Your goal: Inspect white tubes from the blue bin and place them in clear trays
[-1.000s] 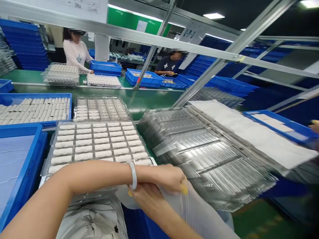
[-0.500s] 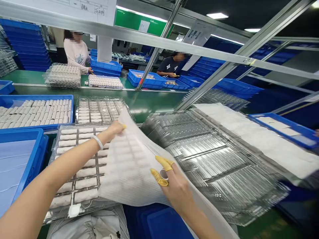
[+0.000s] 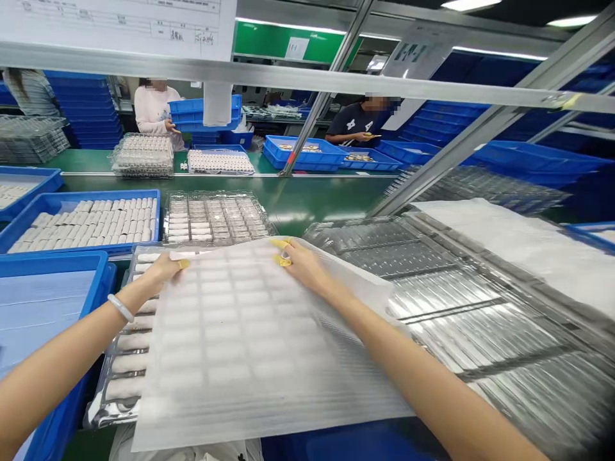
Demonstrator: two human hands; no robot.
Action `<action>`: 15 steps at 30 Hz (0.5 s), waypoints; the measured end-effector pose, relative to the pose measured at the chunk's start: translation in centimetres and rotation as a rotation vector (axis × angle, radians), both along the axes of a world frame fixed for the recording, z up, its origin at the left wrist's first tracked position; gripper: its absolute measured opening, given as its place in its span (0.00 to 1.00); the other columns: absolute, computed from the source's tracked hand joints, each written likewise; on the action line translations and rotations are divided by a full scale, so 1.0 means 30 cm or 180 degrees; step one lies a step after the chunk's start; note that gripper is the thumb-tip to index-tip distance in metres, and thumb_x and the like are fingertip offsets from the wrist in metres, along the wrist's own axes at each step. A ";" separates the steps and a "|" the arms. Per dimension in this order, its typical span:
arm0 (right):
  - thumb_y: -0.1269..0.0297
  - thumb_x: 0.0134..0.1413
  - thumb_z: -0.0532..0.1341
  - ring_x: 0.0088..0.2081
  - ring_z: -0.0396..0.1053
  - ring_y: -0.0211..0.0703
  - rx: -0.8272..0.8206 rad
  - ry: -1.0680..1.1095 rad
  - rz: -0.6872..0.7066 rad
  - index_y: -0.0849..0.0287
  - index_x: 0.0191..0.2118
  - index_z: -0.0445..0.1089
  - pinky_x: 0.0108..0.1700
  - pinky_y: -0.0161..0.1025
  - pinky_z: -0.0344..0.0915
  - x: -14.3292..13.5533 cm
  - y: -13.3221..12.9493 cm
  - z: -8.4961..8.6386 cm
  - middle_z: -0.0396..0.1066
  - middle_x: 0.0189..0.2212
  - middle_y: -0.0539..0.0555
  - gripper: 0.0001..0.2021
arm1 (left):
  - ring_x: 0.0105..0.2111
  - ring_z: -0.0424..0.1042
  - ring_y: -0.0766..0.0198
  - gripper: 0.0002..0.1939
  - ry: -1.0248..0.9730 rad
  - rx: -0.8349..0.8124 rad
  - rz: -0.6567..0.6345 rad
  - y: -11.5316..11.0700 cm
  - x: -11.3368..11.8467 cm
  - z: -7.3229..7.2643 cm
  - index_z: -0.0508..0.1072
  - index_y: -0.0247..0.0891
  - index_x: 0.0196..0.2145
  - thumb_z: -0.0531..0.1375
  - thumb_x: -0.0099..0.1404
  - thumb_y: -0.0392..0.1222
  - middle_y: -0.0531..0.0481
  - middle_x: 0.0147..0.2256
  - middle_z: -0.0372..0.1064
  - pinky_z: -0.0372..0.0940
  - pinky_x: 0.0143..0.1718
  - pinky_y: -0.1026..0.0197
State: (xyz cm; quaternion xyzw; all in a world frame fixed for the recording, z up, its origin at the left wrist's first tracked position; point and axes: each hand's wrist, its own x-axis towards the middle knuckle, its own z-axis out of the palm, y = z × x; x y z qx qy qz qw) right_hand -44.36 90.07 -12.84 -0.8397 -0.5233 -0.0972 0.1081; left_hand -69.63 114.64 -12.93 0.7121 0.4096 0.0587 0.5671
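Note:
A thin translucent white foam sheet (image 3: 269,358) spreads over most of a clear plastic tray (image 3: 98,410) filled with rows of white cylindrical pieces (image 3: 129,365). The rows show faintly through the sheet, and the tray's left column lies uncovered. My left hand (image 3: 168,269), with a yellow finger cot and a white bangle at the wrist, pinches the sheet's far left corner. Farther right, my right hand (image 3: 298,259), also in yellow finger cots, grips the sheet's far edge. The sheet's right part droops toward a stack of clear trays (image 3: 461,301).
To the left stand blue bins, one with rows of white pieces (image 3: 96,221) and one lined with pale sheets (image 3: 43,301). White sheets (image 3: 523,250) lie at the right. A metal frame bar (image 3: 307,83) crosses above. Two co-workers (image 3: 154,112) are across the green bench (image 3: 312,198).
The sheet has been drawn left and laid flatter across the filled tray. My left hand moved left; my right hand moved away from me to the far edge. The view has turned slightly.

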 end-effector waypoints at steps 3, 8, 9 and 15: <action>0.63 0.63 0.57 0.43 0.71 0.43 -0.0080 0.0188 0.0115 0.64 0.58 0.66 0.47 0.39 0.69 0.040 0.142 -0.044 0.71 0.46 0.59 0.20 | 0.21 0.66 0.67 0.10 0.0112 0.0166 0.0272 0.065 -0.075 -0.025 0.70 0.33 0.26 0.64 0.58 0.42 0.52 0.20 0.67 0.60 0.24 0.64; 0.62 0.65 0.57 0.47 0.70 0.45 -0.0339 0.0288 0.0022 0.64 0.61 0.62 0.49 0.45 0.67 0.080 0.245 -0.102 0.70 0.49 0.60 0.21 | 0.36 0.75 0.52 0.12 0.0266 0.0556 0.0485 0.157 -0.169 -0.052 0.75 0.33 0.29 0.65 0.51 0.45 0.43 0.31 0.77 0.67 0.36 0.58; 0.62 0.66 0.56 0.47 0.70 0.45 -0.0399 0.0279 -0.0020 0.63 0.61 0.61 0.49 0.46 0.67 0.082 0.249 -0.110 0.69 0.51 0.61 0.21 | 0.39 0.75 0.50 0.11 0.0340 0.0687 0.0534 0.169 -0.179 -0.054 0.74 0.34 0.29 0.64 0.51 0.45 0.42 0.32 0.77 0.67 0.38 0.57; 0.61 0.68 0.52 0.47 0.70 0.47 -0.0620 0.0130 -0.0325 0.62 0.63 0.59 0.48 0.46 0.66 0.083 0.250 -0.112 0.68 0.53 0.62 0.21 | 0.45 0.74 0.46 0.09 0.0854 0.1416 0.0683 0.209 -0.199 -0.067 0.69 0.36 0.30 0.61 0.55 0.44 0.39 0.37 0.77 0.64 0.45 0.54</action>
